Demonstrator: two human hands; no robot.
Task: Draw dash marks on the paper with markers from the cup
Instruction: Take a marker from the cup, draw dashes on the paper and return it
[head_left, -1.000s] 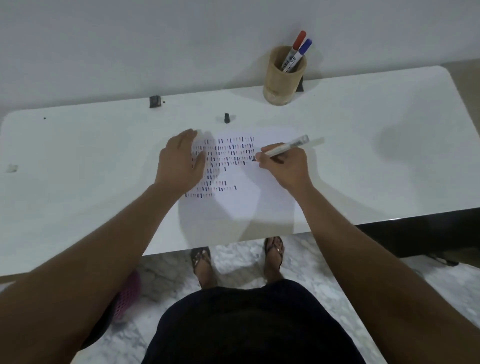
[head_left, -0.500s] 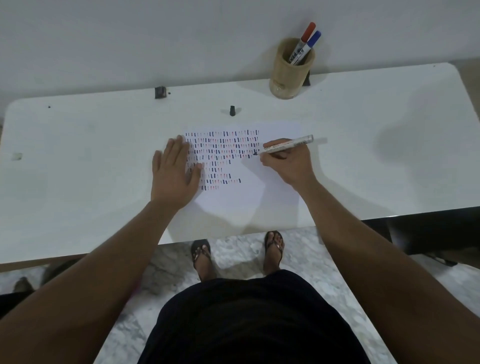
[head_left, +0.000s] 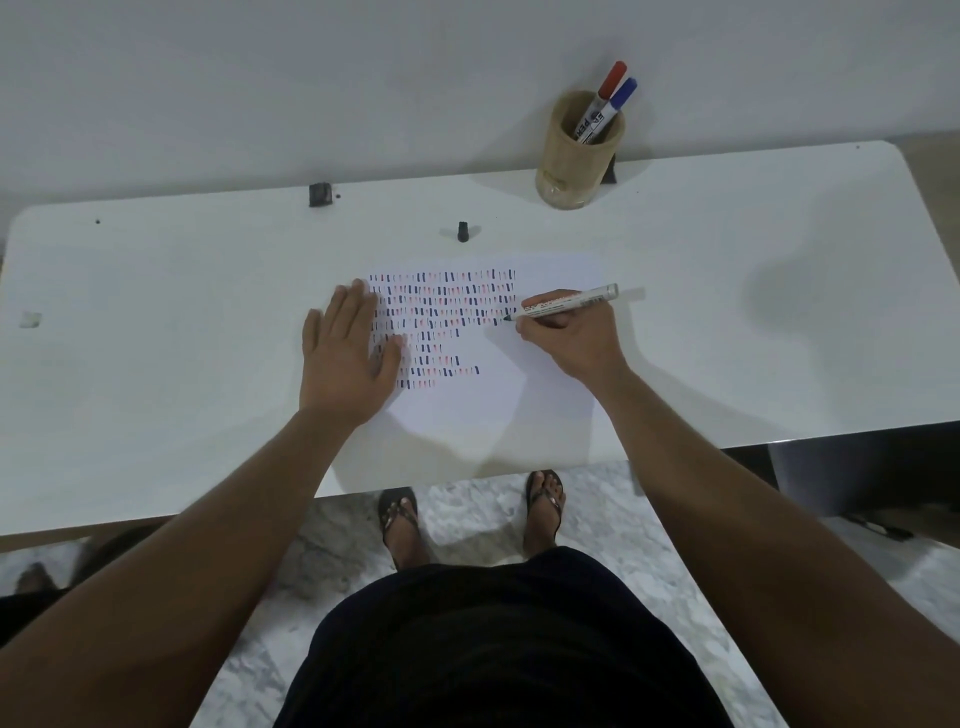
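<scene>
A white sheet of paper (head_left: 545, 384) lies mid-table, filled in its upper left with rows of short red and dark blue dashes. My right hand (head_left: 571, 338) grips a white marker (head_left: 563, 301), its dark tip touching the paper at the right end of a dash row. My left hand (head_left: 345, 358) lies flat with fingers spread on the paper's left edge. A tan wooden cup (head_left: 576, 150) at the back holds a red-capped marker (head_left: 605, 93) and a blue-capped marker (head_left: 615, 106).
A black marker cap (head_left: 462, 231) stands on the white table (head_left: 753, 322) behind the paper. A small black block (head_left: 319, 194) sits at the table's back edge, and a pale scrap (head_left: 30, 319) lies far left. My sandalled feet are below the front edge.
My left hand has slid left and flattened at the paper's edge, uncovering more dashes. My right hand stays at the right end of the rows with the marker. The view has shifted slightly.
</scene>
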